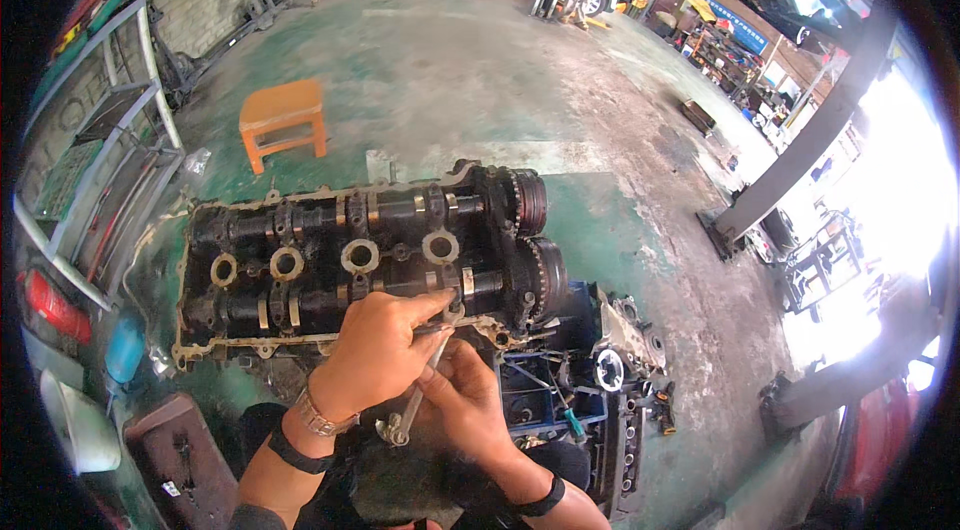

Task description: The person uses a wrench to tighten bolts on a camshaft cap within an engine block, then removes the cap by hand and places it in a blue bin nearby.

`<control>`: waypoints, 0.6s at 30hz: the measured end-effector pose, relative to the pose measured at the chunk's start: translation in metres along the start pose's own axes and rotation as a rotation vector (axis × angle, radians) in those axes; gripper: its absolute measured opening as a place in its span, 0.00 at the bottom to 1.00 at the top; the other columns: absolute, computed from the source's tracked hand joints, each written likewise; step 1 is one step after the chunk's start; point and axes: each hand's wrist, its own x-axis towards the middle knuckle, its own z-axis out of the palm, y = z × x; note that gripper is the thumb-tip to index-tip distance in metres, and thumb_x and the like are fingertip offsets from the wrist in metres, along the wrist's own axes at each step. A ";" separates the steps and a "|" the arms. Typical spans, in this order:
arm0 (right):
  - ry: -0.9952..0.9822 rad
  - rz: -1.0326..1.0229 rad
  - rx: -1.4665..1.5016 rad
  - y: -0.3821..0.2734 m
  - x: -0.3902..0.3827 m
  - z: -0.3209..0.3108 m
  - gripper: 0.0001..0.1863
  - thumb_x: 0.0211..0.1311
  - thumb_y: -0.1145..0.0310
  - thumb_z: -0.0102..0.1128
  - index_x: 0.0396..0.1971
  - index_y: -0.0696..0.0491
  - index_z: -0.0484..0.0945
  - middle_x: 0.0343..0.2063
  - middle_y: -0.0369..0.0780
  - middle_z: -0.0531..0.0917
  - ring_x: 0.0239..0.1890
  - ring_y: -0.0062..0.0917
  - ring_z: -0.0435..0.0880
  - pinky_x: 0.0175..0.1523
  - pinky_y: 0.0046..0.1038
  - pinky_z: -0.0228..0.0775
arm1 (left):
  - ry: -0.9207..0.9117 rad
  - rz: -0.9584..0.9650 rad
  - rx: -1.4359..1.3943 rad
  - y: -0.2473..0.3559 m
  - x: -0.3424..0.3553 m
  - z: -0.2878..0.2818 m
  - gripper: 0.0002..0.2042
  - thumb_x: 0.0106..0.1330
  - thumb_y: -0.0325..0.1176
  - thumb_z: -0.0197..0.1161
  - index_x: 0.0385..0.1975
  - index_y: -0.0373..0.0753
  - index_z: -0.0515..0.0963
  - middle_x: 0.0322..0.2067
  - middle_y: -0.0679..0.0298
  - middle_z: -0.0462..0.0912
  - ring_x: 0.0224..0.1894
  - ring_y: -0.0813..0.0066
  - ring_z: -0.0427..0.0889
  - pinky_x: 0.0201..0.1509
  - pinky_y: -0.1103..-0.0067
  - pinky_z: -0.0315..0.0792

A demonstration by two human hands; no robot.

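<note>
At lower centre, left hand (375, 342) and right hand (468, 395) grasp a wrench (413, 402), fingers closed (dark cylinder head (325, 282), mid-frame).

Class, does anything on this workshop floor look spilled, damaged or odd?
Yes: right of the engine part, the green floor gives way to a pale, blotchy strip, perhaps worn. A dark patch farther off could be a spill, though that's uncertain.

In front of you: one engine head (325, 286); on it, four rings (347, 257), two gears (530, 202). You have: one left hand (375, 355), one right hand (467, 398), one watch (322, 417), two black wristbands (298, 452), one wrench (410, 410). Around you: one orange stool (282, 104), one blue bottle (125, 348), one white bucket (82, 422), one red cylinder (55, 305).
</note>
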 end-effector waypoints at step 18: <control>0.010 0.050 -0.008 -0.011 0.000 -0.004 0.11 0.65 0.71 0.51 0.44 0.58 0.69 0.30 0.33 0.77 0.30 0.12 0.74 0.33 0.15 0.67 | -0.036 -0.055 -0.018 0.012 0.001 -0.004 0.16 0.52 0.29 0.64 0.41 0.29 0.77 0.26 0.47 0.79 0.26 0.54 0.80 0.29 0.72 0.72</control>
